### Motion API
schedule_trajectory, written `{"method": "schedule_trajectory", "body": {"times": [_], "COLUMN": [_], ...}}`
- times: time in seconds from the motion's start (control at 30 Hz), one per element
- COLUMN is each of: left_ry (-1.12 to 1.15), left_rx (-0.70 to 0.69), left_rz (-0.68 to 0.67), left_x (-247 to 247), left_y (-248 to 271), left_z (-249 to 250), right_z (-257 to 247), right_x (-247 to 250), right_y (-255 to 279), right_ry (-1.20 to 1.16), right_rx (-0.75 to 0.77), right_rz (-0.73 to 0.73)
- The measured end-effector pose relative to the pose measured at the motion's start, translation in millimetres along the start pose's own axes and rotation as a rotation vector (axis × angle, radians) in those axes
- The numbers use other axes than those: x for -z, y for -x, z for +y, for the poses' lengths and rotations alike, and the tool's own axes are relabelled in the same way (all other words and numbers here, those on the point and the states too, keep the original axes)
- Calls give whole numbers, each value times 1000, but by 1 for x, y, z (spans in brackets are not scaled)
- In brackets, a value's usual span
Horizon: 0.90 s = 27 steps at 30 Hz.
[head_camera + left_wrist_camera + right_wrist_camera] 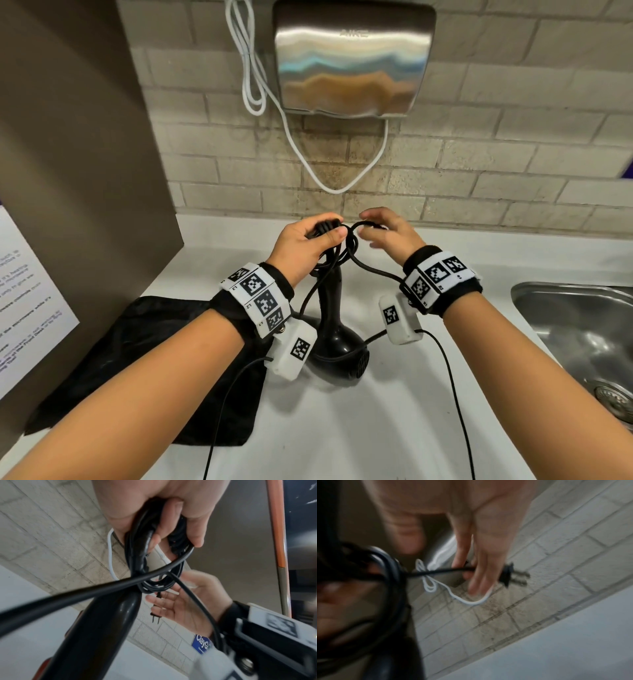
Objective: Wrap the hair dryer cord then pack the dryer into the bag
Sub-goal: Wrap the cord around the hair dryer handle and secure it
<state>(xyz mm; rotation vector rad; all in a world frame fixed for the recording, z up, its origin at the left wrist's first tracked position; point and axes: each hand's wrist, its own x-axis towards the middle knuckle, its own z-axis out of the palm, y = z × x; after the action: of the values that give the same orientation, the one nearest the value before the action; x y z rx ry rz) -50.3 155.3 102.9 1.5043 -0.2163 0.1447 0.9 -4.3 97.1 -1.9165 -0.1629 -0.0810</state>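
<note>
hands on cord, sink right

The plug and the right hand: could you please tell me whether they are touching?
Touching. The right wrist view shows the right hand with fingers closed on the cord just behind the plug, whose body lies against them.

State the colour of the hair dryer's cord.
Black cord, clearest in the left wrist view.
</note>
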Motion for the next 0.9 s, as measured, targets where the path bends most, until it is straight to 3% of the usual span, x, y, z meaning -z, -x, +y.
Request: {"method": "schedule_trajectory", "body": {"times": [0.07, 0.13, 0.27, 0.43, 0.53, 0.63, 0.73, 0.9], "left_ry": [5, 0, 4, 10, 9, 19, -4, -14], "left_rx": [7, 11, 18, 25, 26, 29, 29, 10], "left_rz": [13, 13, 18, 32, 48, 48, 21, -42], "left_x": [2, 2, -2, -4, -3, -2, -5, -9], "left_y": [-1, -2, -2, -3, -3, -4, -2, 5], "left_z": [0, -1, -1, -1, 0, 1, 2, 3], "right_z": [1, 2, 1, 5, 5, 2, -3, -6], "right_x": [1, 0, 1, 0, -3, -4, -12, -22], "right_y": [10, 16, 19, 23, 26, 29, 32, 28], "right_ry": [6, 82, 461, 762, 687, 431, 285, 305], "right_rx": [-7, 18, 167, 323, 364, 308, 224, 80], "right_rz": [-314, -421, -229, -242, -80, 78, 85, 108]}}
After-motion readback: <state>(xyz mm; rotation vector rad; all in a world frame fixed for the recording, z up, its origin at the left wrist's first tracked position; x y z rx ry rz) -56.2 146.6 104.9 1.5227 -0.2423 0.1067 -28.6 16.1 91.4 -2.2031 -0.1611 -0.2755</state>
